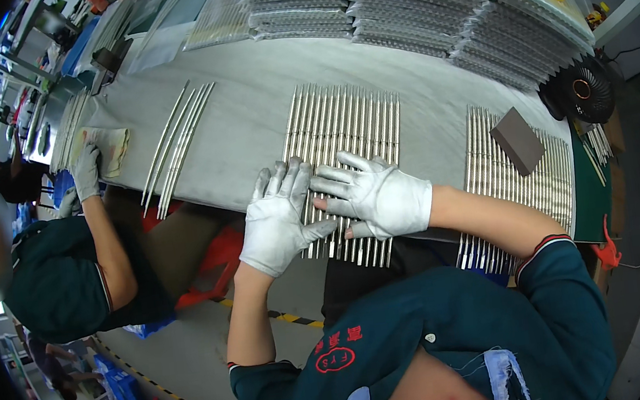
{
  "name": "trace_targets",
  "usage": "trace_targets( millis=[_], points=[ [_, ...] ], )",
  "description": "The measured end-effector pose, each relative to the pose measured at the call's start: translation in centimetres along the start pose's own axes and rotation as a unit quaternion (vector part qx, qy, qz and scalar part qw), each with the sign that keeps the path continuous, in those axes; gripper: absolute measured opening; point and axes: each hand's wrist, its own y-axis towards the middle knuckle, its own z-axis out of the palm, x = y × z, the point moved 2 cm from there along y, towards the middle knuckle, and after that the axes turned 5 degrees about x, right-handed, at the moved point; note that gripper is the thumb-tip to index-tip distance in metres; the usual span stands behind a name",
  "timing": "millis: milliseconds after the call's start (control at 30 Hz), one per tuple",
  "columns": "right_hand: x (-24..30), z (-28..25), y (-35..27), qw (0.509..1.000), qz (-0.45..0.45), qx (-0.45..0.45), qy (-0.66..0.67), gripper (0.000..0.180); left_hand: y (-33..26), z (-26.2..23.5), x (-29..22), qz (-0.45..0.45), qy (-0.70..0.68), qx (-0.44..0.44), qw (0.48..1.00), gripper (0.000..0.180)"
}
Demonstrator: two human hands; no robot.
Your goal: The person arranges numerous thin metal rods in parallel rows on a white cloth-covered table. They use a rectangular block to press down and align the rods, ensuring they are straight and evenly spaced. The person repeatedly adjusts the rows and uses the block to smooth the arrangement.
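A row of slim, shiny metal rods (343, 129) lies side by side in front of me, their near ends reaching past the table edge. My left hand (276, 221), in a white glove with greyed fingertips, rests at the row's left side, fingers stretched out and thumb over the rods. My right hand (374, 196), gloved alike, lies across the middle of the row with its fingers apart, pointing left. Some of its fingertips look bare. The two hands nearly meet, and neither grips a rod. What lies beneath the palms is hidden.
To the right, a second row of rods (479, 160) has a brown block (518, 141) on it. Several loose rods (183, 137) lie left, near a co-worker's gloved hand (86, 173) and a cloth (112, 148). Stacked clear plastic trays (416, 8) line the back; a black fan (580, 92) stands right.
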Motion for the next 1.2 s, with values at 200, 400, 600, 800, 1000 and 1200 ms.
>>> trace_targets(
  millis=[200, 400, 600, 800, 1000, 1200],
  points=[
    [0.3, -0.3, -2.1, 1.0, 0.012, 0.015, -0.003, 0.064, 0.2, 0.1, -1.8, 0.047, 0.009, -0.009, 0.999, 0.099],
    [0.5, -1.4, -5.9, 0.998, 0.037, 0.055, 0.016, 0.064, 1.2, 0.7, -4.8, 0.07, 0.004, 0.002, 0.998, 0.103],
    [0.5, -1.2, -5.7, 0.998, 0.035, 0.06, 0.013, 0.063, 1.2, 0.8, -4.4, 0.076, -0.002, -0.004, 0.997, 0.103],
    [0.3, -0.4, -2.2, 1.0, 0.013, 0.018, 0.019, 0.061, 0.2, 0.2, -1.6, 0.062, 0.016, -0.026, 0.998, 0.099],
    [0.3, -0.3, -2.4, 1.0, 0.004, 0.013, 0.01, 0.062, 0.0, 0.6, -1.6, 0.058, 0.002, -0.007, 0.998, 0.099],
    [0.5, -1.4, -5.7, 0.997, 0.026, 0.066, 0.012, 0.062, 2.8, -1.1, -0.9, 0.05, -0.087, 0.05, 0.994, 0.085]
  ],
)
